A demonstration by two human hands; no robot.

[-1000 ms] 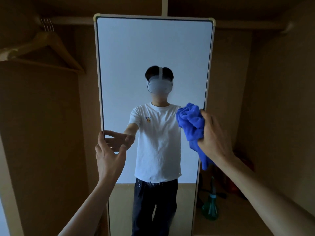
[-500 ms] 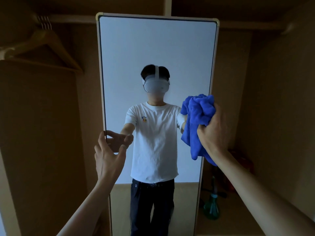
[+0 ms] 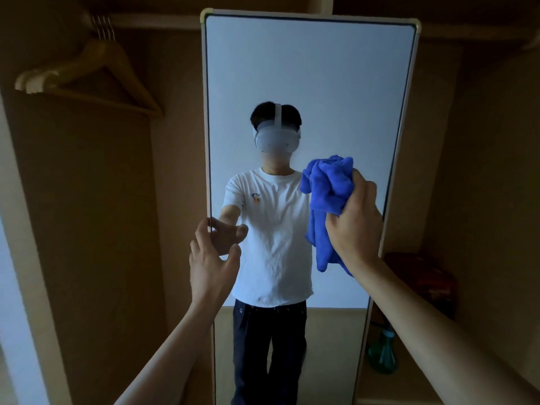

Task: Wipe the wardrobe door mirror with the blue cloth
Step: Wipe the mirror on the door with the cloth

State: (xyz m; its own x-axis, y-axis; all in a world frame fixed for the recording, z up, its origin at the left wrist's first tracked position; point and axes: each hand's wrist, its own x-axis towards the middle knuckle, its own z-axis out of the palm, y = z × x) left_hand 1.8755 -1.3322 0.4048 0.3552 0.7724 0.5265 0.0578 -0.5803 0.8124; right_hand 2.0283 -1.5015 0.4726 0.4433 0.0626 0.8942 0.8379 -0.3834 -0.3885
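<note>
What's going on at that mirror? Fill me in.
A person stands facing the wardrobe door mirror. Their right hand grips a bunched blue cloth and holds it up to the right side of the glass, level with the reflection's chest. Their left hand is at the mirror's left edge with its fingers spread, apparently steadying the door. Whether the cloth actually touches the glass cannot be told. Wooden hangers hang inside the wardrobe on the left.

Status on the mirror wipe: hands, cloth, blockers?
Right hand grips bunched blue cloth, right side of mirror. Left hand open at its left edge. Nothing blocking.
</note>
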